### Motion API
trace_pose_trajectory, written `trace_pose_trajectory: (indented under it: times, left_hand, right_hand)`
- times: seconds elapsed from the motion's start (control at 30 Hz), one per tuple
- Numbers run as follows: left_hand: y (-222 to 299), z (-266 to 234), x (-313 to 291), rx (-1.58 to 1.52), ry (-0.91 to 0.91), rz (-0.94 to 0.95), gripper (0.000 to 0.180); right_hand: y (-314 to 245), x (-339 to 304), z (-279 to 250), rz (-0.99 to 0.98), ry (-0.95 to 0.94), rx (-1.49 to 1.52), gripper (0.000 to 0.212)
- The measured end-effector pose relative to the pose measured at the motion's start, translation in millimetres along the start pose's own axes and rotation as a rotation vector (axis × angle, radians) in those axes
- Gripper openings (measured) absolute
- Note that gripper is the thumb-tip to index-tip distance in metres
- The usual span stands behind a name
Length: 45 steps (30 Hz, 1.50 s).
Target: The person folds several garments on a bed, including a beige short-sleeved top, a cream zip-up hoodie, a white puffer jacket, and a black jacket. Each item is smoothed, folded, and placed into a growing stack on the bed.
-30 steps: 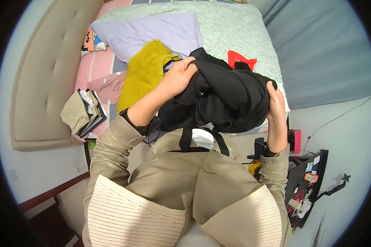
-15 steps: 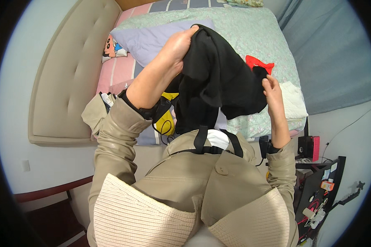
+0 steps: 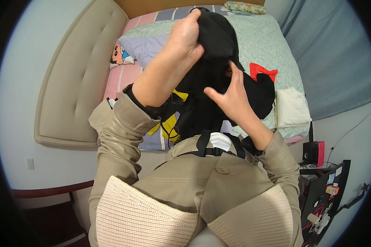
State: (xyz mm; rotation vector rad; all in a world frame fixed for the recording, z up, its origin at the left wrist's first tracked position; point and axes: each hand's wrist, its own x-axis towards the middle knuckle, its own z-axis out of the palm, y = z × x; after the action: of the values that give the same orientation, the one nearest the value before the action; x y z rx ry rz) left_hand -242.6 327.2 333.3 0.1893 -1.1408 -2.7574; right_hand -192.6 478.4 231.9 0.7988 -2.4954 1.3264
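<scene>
A large black garment (image 3: 217, 39) hangs in folds over the near part of the bed. High up, my left hand (image 3: 186, 37) is closed on its upper edge and holds it raised. What kind of garment it is cannot be made out. My right hand (image 3: 234, 92) is in front of the cloth's middle, thumb and fingers apart; whether the fingertips touch the fabric is unclear. One black end of the cloth lies spread to the right, beside a red cloth (image 3: 263, 71). Yellow cloth (image 3: 169, 125) and a black cable show below my left forearm.
The bed carries a pale green floral quilt (image 3: 257, 41), a lilac pillow (image 3: 146, 49), a cartoon cushion (image 3: 118, 55) and a folded white cloth (image 3: 292, 108). A padded headboard (image 3: 80, 78) stands left. At the right is a cluttered black desk (image 3: 323, 197); a dark chair (image 3: 53, 206) is lower left.
My left hand has lifted its part of the black garment higher. My right hand has let go of the right end and moved left to the middle, its fingers spreading.
</scene>
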Motion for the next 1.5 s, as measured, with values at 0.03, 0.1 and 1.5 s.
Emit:
trace_pose_trajectory:
  times: [0.03, 0.1, 1.5]
  left_hand:
    - [-3.6, 3.0, -2.8, 0.007, -0.038, -0.001, 0.024]
    - [-14.4, 5.8, -5.8, -0.027, -0.152, -0.002, 0.025]
    - [-45.2, -10.9, -34.0, 1.502, -0.869, 0.005, 0.027]
  right_hand:
    - [3.8, 6.2, 4.6, 0.026, 0.076, -0.022, 0.084]
    - [15.7, 17.3, 0.5, 0.196, 0.035, 0.314, 0.07]
    - [4.8, 27.1, -94.0, 0.098, -0.536, 0.079, 0.039]
